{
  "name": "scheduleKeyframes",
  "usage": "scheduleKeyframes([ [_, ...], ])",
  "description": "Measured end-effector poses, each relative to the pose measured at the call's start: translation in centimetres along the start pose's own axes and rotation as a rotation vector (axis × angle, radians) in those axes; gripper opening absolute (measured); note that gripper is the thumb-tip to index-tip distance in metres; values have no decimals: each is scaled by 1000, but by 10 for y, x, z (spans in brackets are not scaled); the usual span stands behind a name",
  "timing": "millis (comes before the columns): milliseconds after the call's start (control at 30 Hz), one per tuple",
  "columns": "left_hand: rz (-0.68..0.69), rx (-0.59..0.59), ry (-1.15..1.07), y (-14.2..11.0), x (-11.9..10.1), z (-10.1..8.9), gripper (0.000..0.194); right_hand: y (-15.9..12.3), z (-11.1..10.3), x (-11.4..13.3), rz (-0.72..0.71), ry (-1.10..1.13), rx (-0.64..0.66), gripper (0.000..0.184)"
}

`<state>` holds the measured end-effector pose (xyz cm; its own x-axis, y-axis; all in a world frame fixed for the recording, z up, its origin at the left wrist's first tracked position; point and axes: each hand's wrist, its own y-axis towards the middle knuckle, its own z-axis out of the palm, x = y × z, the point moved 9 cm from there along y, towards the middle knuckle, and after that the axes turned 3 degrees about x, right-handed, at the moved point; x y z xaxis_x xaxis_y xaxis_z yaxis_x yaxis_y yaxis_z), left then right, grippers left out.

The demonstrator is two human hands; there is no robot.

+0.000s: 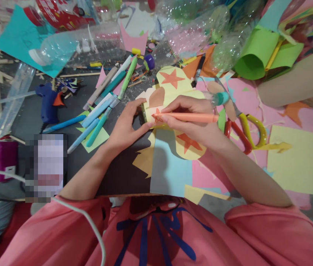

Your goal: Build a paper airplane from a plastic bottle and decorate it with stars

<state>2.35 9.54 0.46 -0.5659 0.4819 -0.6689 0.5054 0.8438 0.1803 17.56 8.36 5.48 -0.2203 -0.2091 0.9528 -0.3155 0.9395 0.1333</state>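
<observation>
My right hand (201, 129) is closed around an orange marker (198, 117). The marker's tip rests at a small orange star (158, 116) on a pale yellow paper-covered craft piece (185, 94). My left hand (125, 127) grips the left end of this piece, thumb in front and fingers partly hidden behind. Two rounded yellow flaps stick out from it, each with an orange star: the upper flap (170, 78) and the lower flap (188, 145). A brownish oval (156, 97) lies on its top. Beyond my right hand shows a teal cap (221, 98); whether it joins the piece is hidden.
Several markers (109, 98) lie left of my hands, near a blue glue gun (48, 103) and a phone (50, 162). Red-and-yellow scissors (252, 129) rest at right on pink paper. Clear plastic bottles (98, 38) fill the back. Another person's arm (298, 79) reaches in from the right.
</observation>
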Motion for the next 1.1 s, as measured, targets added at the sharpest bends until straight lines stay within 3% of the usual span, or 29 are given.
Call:
scheduleKeyframes([
  [600, -9, -6, -3, -1, 0, 0, 58, -1, -1, 1, 17, -65, 4, 26],
  [867, -4, 0, -18, 0, 2, 1, 60, 1, -1, 2, 19, -30, 9, 38],
  [1100, -21, 2, -14, -1, 3, 1, 60, 0, 1, 1, 22, -54, 25, 34],
])
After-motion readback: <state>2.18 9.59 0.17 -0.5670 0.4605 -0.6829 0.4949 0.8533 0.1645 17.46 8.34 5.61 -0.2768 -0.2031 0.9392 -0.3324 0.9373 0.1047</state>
